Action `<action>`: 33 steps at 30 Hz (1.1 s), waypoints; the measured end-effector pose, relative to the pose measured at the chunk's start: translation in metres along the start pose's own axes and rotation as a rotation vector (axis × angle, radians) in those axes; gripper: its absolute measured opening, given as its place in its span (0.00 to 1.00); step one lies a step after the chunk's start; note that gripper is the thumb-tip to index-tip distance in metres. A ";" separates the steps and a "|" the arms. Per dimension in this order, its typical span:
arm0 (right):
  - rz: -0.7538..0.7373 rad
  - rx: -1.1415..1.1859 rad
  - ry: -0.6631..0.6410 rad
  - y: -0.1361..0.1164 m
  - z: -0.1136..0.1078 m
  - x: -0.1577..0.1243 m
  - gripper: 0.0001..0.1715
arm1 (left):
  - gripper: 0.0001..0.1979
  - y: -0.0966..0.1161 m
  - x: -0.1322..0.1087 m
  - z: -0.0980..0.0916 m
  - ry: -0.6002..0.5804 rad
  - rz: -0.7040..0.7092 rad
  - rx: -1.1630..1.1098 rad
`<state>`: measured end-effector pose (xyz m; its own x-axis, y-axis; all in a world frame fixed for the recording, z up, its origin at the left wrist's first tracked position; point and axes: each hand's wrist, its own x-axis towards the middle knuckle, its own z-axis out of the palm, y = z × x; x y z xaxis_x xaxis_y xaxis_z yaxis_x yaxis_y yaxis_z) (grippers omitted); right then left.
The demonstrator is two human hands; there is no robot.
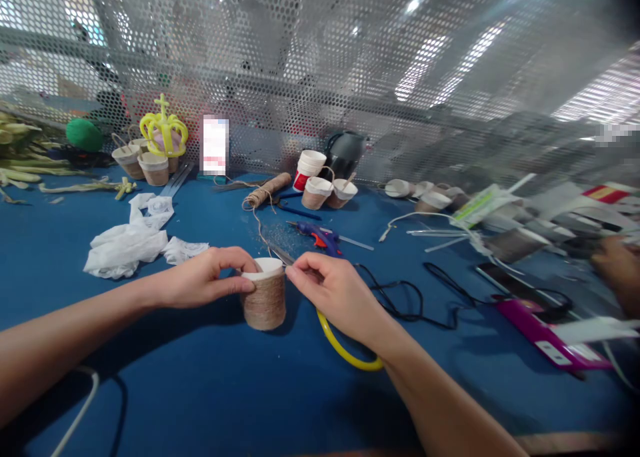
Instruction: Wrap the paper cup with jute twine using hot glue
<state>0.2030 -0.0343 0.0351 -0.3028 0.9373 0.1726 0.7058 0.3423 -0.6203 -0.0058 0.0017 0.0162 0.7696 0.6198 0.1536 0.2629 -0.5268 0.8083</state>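
Observation:
A white paper cup (265,302), its side wrapped in brown twine, stands upright in front of me. My left hand (220,277) is closed on its left rim, fingers inside and thumb outside. At the right rim, the thumb and fingers of my right hand (333,287) are pinched together; what they hold is too small to make out. Scissors show beside that hand: a metal blade (283,254) behind the cup and a yellow handle loop (345,352) under the wrist. From a twine roll (267,190), a loose strand runs toward the cup's back.
A blue glue gun (320,236) with its black cord lies beyond my right hand. White lace (127,244) is at left. Small wrapped cups (317,192) and a yellow crown (164,134) stand near the mesh panel. Another person's blurred hand (617,270) is far right, by a purple power strip (550,334).

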 end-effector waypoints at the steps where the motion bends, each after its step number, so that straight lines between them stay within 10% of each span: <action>1: 0.003 0.001 -0.010 0.000 0.000 0.000 0.13 | 0.08 0.000 0.000 0.000 -0.004 -0.001 0.002; 33: 0.038 0.282 -0.166 0.017 0.008 0.010 0.13 | 0.10 -0.005 -0.002 -0.015 -0.147 -0.060 0.069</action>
<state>0.2070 -0.0198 0.0202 -0.3962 0.9176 0.0328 0.5205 0.2539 -0.8152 -0.0173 0.0124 0.0203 0.8271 0.5618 0.0172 0.3461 -0.5331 0.7720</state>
